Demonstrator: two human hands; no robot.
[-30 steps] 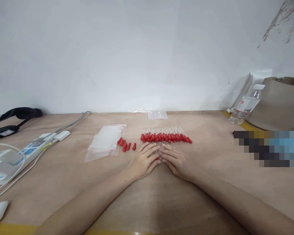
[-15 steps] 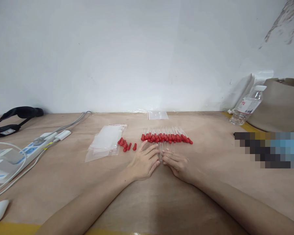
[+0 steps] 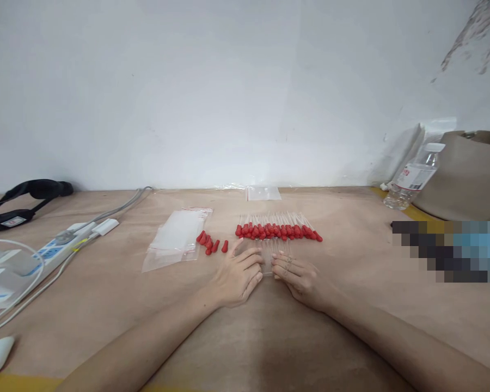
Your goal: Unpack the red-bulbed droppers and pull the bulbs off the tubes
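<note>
Several clear glass dropper tubes lie side by side on the table between my two hands, partly covered by my fingers. My left hand rests on the left side of them, its fingers stretched out and lying low over the tubes. From the right, my right hand lies with extended fingertips touching the tubes. Just beyond is a row of droppers with red rubber bulbs, their thin glass stems pointing toward the wall. A small group of loose red rubber bulbs sits left of my left hand.
Clear zip bags are stacked at left, and another zip bag lies by the wall. A power strip with cables and a black strapped item occupy the far left. A water bottle leans at right beside a beige container.
My hands have drawn slightly apart and a little toward me, showing more of the glass tubes between them. The red bulbs and bags have stayed put.
</note>
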